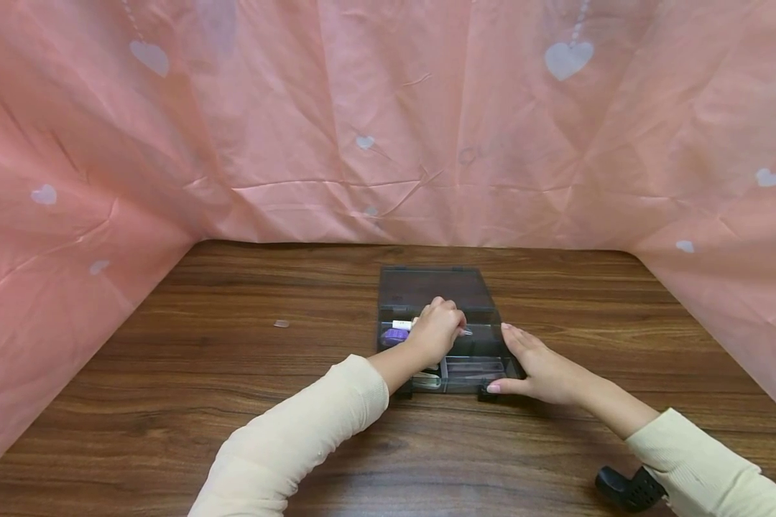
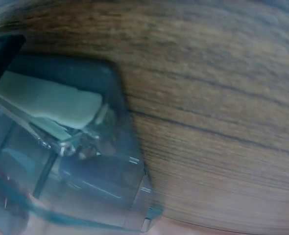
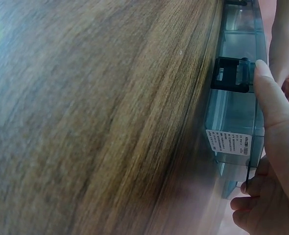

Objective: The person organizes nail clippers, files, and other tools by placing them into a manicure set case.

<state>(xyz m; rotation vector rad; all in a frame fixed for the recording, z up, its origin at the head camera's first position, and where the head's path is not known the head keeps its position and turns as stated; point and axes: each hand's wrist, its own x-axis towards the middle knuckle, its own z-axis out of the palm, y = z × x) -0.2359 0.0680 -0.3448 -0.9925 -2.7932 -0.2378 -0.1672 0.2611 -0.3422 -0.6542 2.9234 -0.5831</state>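
A dark see-through plastic box [image 1: 449,386] lies on the table with its lid [image 1: 430,287] folded back. My left hand [image 1: 435,332] reaches into the back part, fingers bent downward. A small shiny piece [image 1: 467,332] shows beside its fingertips; I cannot tell whether they pinch it. My right hand [image 1: 543,368] grips the box's right end, thumb at a black front latch [image 3: 231,74] and fingers along the side wall. Left of the left hand, a purple item [image 1: 394,336] and a white item [image 1: 402,325] lie in the box. The blurred left wrist view shows a whitish flat item [image 2: 51,100] inside.
A small clear plastic piece [image 1: 281,324] lies on the wooden table [image 1: 187,373], left of the box. A black perforated device [image 1: 630,490] is by the right sleeve. Pink curtain [image 1: 388,143] with white hearts surrounds the back and sides. A printed label [image 3: 228,142] is on the box's front.
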